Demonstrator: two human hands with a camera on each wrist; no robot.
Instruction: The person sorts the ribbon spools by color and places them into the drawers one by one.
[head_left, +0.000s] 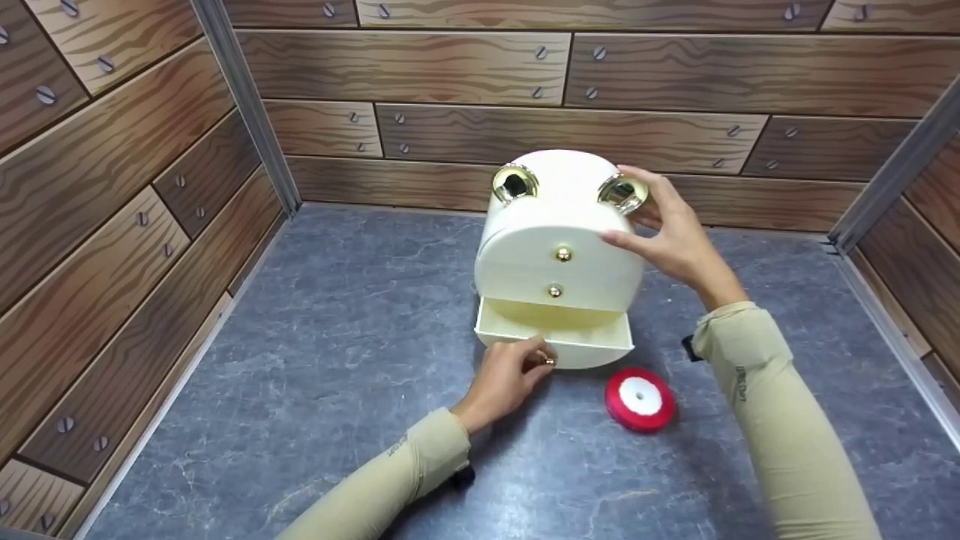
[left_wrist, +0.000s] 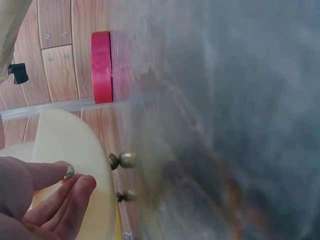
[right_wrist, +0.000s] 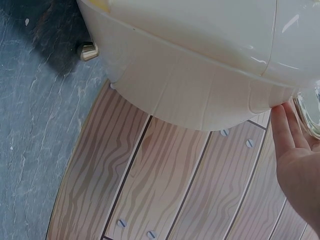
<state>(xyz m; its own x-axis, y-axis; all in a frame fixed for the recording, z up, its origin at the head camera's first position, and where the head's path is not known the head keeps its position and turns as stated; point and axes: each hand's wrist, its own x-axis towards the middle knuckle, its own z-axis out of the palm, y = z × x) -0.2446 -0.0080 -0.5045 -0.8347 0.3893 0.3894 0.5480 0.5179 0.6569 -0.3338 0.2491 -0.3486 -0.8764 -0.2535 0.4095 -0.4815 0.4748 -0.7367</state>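
A cream-white rounded drawer box (head_left: 517, 262) stands upright, with two gold rings on its domed top and gold knobs down its front. Its bottom drawer (head_left: 600, 355) is pulled out and looks bare inside. My left hand (head_left: 504, 380) pinches that drawer's small knob (left_wrist: 69, 171) between thumb and fingers. At the box's upper right, my right hand (head_left: 671, 236) holds it, thumb on the front face and fingers behind the right gold ring (head_left: 624, 193). In the right wrist view, fingertips meet the box's side beside the ring. The two upper knobs sit on the closed front above the drawer.
A spool of red ribbon (head_left: 640, 400) with a white centre lies flat on the dark grey marbled surface (head_left: 360, 337), right of and in front of the drawer. Wood-patterned panels (head_left: 465, 67) wall in the back and both sides.
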